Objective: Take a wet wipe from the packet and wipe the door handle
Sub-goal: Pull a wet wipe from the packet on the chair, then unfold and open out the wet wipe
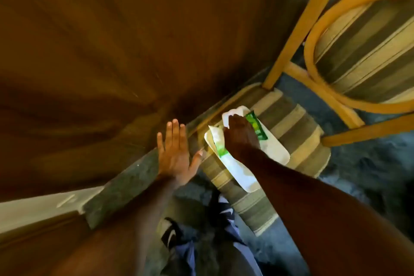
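Observation:
A white wet wipe packet (272, 148) with a green label lies on the striped seat of a chair (298, 123). My right hand (240, 135) rests on top of the packet, palm down, and covers its middle. Its fingers curl at the packet's far end. A crumpled white wet wipe (215, 135) sticks up beside the thumb and looks pinched there. My left hand (175, 152) is held flat and open, fingers apart, just left of the chair and beside the brown wooden door (94, 51). The door handle is out of view.
The door fills the upper left. A stone threshold (125, 184) runs along the door's foot. The chair's yellow wooden frame and striped back (367, 56) rise at the right. Blue-grey carpet (369, 163) lies around it. My legs and shoes are below.

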The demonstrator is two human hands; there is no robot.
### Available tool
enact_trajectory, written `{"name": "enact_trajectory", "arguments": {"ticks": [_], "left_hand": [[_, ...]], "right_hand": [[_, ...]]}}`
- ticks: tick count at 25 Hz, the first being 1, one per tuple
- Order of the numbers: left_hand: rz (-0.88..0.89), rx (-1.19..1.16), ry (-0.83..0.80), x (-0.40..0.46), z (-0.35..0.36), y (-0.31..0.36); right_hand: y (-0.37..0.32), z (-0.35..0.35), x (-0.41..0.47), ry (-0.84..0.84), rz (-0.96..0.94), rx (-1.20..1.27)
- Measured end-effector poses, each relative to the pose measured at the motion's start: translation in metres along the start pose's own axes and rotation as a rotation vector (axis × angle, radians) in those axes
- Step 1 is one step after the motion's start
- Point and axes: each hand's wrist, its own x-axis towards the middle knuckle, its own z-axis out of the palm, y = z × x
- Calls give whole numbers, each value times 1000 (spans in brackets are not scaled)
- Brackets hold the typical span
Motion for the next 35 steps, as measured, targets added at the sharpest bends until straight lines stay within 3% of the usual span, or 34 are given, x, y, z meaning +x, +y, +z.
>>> {"name": "enact_trajectory", "arguments": {"ticks": [3, 7, 11, 14, 19, 23, 25, 28, 30, 33, 35], "left_hand": [[4, 38, -115, 10, 51, 8], [-2, 18, -103, 30, 83, 4], [-15, -7, -58, 46, 87, -7], [-20, -14, -66, 56, 87, -12], [-9, -33, -80, 57, 88, -9], [-30, -69, -136, 54, 66, 0], [-48, -129, -95, 58, 36, 3], [-126, -332, -2, 69, -32, 2], [-237, -657, 50, 78, -96, -7], [-358, -1290, 143, 75, -218, -38], [-311, -1404, 218, 56, -293, -66]], "right_hand": [[44, 43, 13, -17, 175, 26], [57, 76, 35, -42, 327, 3], [55, 93, 49, 30, 601, 47], [52, 105, 51, 55, 535, -31], [62, 94, 53, 37, 454, 130], [47, 53, 21, 341, 420, 607], [25, 28, 22, 331, 411, 842], [-31, -29, 50, 153, 491, 1163], [-78, -76, 69, 34, 460, 1313], [-166, -154, 76, -86, 206, 1449], [-224, -198, 72, -138, 25, 1507]]}}
